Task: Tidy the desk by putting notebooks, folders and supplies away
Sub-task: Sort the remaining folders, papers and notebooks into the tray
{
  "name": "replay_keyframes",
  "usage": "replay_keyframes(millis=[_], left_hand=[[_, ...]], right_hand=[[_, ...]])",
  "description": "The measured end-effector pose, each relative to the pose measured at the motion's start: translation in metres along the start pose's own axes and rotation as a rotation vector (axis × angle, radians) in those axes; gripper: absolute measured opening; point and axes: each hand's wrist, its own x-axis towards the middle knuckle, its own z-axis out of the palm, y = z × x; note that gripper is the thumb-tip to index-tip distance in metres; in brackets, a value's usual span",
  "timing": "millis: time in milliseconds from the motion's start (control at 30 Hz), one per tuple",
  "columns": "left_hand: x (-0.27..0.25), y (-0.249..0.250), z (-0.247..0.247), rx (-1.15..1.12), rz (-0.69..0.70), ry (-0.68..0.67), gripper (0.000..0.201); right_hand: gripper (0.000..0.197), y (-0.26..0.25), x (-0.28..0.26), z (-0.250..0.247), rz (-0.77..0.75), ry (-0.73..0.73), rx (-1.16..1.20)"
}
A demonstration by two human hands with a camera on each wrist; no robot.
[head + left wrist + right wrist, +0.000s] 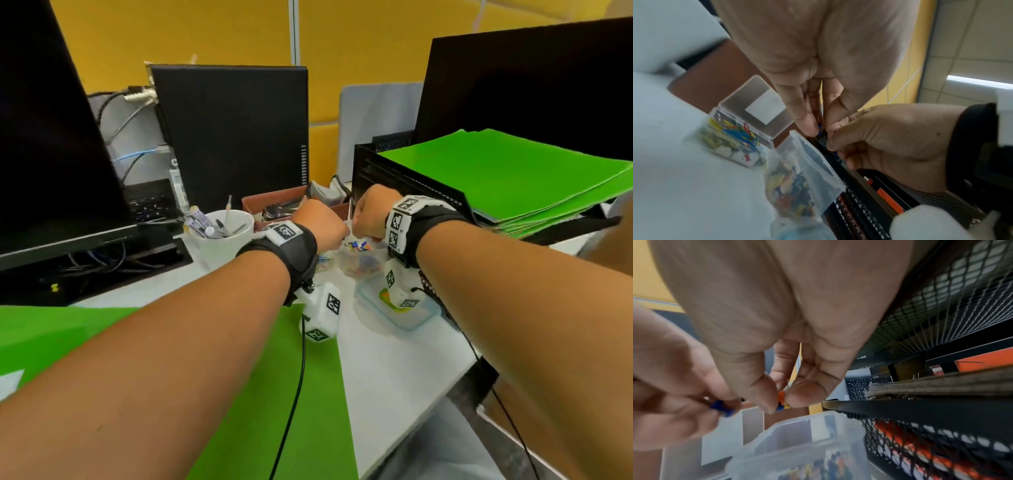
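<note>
Both hands hover close together over a clear plastic box of coloured pushpins (359,257) on the white desk. My left hand (320,226) pinches a blue pushpin (722,407) between thumb and fingers. My right hand (370,211) pinches a small bunch of pins, orange and blue (781,400), at its fingertips. In the left wrist view the left hand (819,130) meets the right hand (890,139) above the pushpin box (797,186), whose lid stands open. A second clear box of coloured paper clips (735,142) sits open beside it.
A black mesh tray stack (404,178) at the right carries green folders (513,171). Another green folder (274,394) lies at the desk's front. A white mug of pens (222,240), a brown tray (270,202), a clear tub (397,308), monitors and a PC tower surround the hands.
</note>
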Motion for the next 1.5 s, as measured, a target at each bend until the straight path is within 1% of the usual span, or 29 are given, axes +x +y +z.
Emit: replay_keyframes(millis=[67,100,133,167,233,300,333,367,400,433,500,567,600,667,733,800,900,1033,1167,1267,1400,1433,1500], left_hand=[[0.008,0.005,0.012,-0.021,-0.011,0.016,0.027],[0.011,0.007,0.016,-0.088,-0.054,0.028,0.024],[0.012,0.010,0.017,-0.123,-0.076,0.012,0.023],[0.014,0.010,0.020,-0.079,-0.043,0.000,0.024],[0.020,0.008,0.025,-0.022,0.024,0.030,0.029],[0.021,0.007,0.025,-0.121,0.051,-0.024,0.033],[0.021,0.010,0.024,-0.192,0.009,-0.035,0.035],[0.020,0.011,0.025,-0.156,0.013,-0.056,0.036],[0.016,0.013,0.023,-0.109,0.046,-0.079,0.036],[0.016,0.012,0.021,-0.053,0.108,-0.071,0.036],[0.012,0.008,0.015,-0.095,0.123,-0.057,0.040],[0.002,0.005,0.002,-0.184,0.107,-0.045,0.040],[-0.006,0.002,-0.006,-0.235,0.086,-0.017,0.039],[-0.024,-0.006,-0.024,-0.276,0.051,0.009,0.038],[-0.047,-0.017,-0.045,-0.297,0.037,0.026,0.032],[-0.075,-0.031,-0.070,-0.323,0.023,0.045,0.027],[-0.123,-0.053,-0.109,-0.284,0.041,0.097,0.020],[-0.193,-0.088,-0.160,-0.220,0.004,0.167,0.020],[-0.257,-0.136,-0.209,-0.152,-0.107,0.261,0.022],[-0.293,-0.168,-0.245,-0.021,-0.208,0.285,0.020],[-0.333,-0.210,-0.286,-0.077,-0.322,0.461,0.022],[-0.342,-0.219,-0.290,-0.091,-0.350,0.492,0.021],[-0.359,-0.239,-0.295,-0.107,-0.418,0.527,0.017]], right_hand=[[0.017,0.004,0.010,0.006,0.003,0.006,-0.008],[0.018,0.005,0.014,0.009,0.009,0.013,-0.014],[0.018,0.007,0.019,0.010,0.022,0.024,-0.019],[0.018,0.009,0.024,0.012,0.034,0.035,-0.019],[0.015,0.011,0.029,0.016,0.059,0.048,-0.023],[0.010,0.013,0.033,0.019,0.073,0.065,-0.037],[0.009,0.012,0.034,0.021,0.080,0.074,-0.044],[0.010,0.013,0.035,0.022,0.086,0.084,-0.048],[0.011,0.012,0.035,0.021,0.093,0.087,-0.051],[0.013,0.011,0.034,0.020,0.093,0.085,-0.053],[0.015,0.007,0.029,0.016,0.080,0.059,-0.053],[0.015,-0.002,0.022,0.011,0.037,0.024,-0.025],[0.016,-0.008,0.017,0.009,0.011,0.010,-0.009],[0.019,-0.027,0.002,0.006,-0.048,-0.026,-0.014],[0.019,-0.049,-0.015,0.005,-0.137,-0.094,-0.051],[0.017,-0.075,-0.036,0.008,-0.221,-0.165,-0.035],[0.009,-0.119,-0.067,0.015,-0.324,-0.226,0.015],[0.009,-0.183,-0.110,0.031,-0.515,-0.312,0.000],[0.007,-0.244,-0.153,0.047,-0.710,-0.356,-0.082],[0.007,-0.284,-0.180,0.067,-0.773,-0.411,-0.118],[0.009,-0.331,-0.212,0.101,-0.833,-0.508,-0.142],[0.010,-0.341,-0.220,0.107,-0.851,-0.512,-0.150],[0.014,-0.363,-0.233,0.120,-0.901,-0.475,-0.175]])
